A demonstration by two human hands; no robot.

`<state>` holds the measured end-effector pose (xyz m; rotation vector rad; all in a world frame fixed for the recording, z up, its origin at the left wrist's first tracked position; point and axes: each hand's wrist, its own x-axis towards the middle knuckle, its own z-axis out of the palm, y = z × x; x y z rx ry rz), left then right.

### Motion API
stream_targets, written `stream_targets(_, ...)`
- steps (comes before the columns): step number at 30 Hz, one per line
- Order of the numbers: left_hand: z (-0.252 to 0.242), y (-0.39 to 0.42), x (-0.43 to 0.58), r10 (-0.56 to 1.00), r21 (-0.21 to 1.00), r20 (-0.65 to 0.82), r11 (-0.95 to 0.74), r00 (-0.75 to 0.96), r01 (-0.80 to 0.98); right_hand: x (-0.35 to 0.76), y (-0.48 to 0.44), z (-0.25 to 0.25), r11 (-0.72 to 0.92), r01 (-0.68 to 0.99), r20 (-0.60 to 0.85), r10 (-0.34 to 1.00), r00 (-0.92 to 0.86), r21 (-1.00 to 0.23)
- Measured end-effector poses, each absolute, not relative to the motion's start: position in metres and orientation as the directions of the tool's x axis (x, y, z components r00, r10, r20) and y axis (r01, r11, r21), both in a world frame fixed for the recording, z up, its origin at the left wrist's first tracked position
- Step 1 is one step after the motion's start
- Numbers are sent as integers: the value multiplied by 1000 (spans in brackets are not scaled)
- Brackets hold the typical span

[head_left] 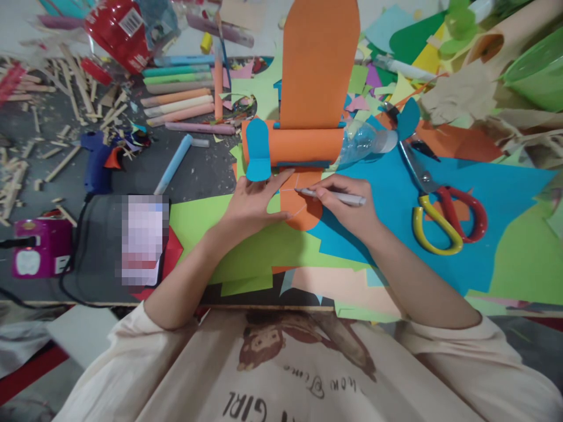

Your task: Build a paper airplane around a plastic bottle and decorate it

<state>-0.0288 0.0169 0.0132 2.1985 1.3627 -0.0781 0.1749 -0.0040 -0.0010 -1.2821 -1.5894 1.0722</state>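
Note:
A plastic bottle (363, 143) wrapped in orange paper lies on its side, its white cap to the right. A long orange paper wing (319, 64) stretches out from its far side, and a rounded orange wing (303, 218) with pale drawn lines reaches toward me. Folded blue paper (258, 146) sits at the bottle's left end. My left hand (253, 205) lies with fingers spread, thumb and forefinger at the near wing's left edge. In my right hand (349, 205) is a pale marker pen (338, 196), its tip on the near wing.
Scissors (433, 202) with red and yellow handles lie on blue paper (479, 258) at right. Left are a blue glue gun (97, 161), a phone (143, 240), a purple box (41, 249) with a cable, wooden sticks (61, 164) and several markers (180, 88). Paper scraps cover the far right.

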Motion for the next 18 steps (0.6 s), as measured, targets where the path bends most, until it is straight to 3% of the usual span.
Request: stream_targets(18,14,16,-31,815,446,-256,-377,519,812,176,-8,1,180,305,70,938,-338,-935)
